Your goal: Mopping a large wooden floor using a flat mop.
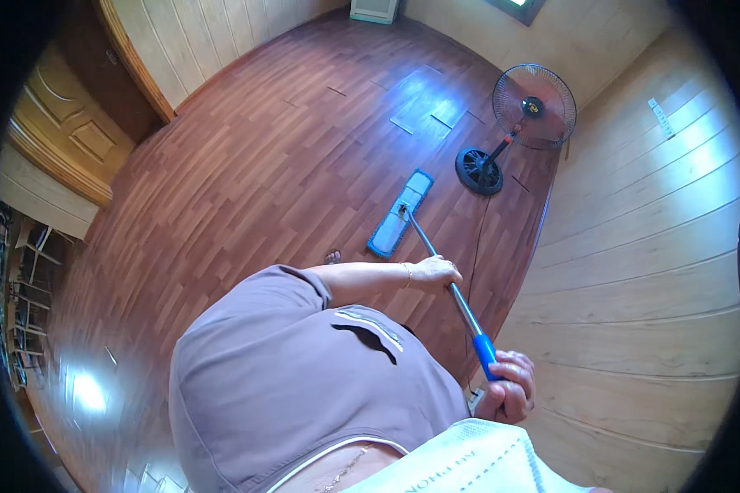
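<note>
A flat mop lies out in front of me, its long blue-edged head [400, 215] resting on the wooden floor. From that head a silver pole [465, 309] slants back toward my body. My left hand [436, 273], with a thin bracelet at the wrist, is closed around the pole partway up. Higher on it, at the blue grip [484, 353], my right hand [511, 386] is wrapped round the end with curled fingers. My left arm reaches across in front of my chest.
A black standing fan [534, 107] with a round base [478, 171] stands beyond the mop, near the right wall [625, 271]. Its cord [475, 246] trails along the floor. A wooden door [78, 123] and crowded shelves [29, 287] are at left. One foot [332, 257] shows below my arm.
</note>
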A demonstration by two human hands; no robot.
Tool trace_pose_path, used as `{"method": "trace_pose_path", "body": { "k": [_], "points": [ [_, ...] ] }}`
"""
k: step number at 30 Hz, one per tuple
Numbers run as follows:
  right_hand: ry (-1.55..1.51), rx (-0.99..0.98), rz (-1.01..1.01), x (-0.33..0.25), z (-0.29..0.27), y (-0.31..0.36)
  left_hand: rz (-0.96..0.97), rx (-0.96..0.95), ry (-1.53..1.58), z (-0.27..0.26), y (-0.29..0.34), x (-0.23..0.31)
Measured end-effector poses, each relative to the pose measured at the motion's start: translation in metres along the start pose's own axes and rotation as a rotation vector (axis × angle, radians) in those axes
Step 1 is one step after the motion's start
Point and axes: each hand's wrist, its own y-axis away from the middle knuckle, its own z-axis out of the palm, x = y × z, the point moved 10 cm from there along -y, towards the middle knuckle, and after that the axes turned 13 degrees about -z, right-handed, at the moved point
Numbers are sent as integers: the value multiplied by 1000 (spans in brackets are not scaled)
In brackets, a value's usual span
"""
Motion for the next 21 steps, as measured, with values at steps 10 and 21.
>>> {"method": "trace_pose_path", "body": {
  "k": [10, 21],
  "points": [
    [82, 134, 374, 148, 32, -31, -140, -109, -85, -23, -132, -114],
    [-112, -339, 241, 265, 245, -120, -469, -48, -194, -149, -175, -343]
  ]
}}
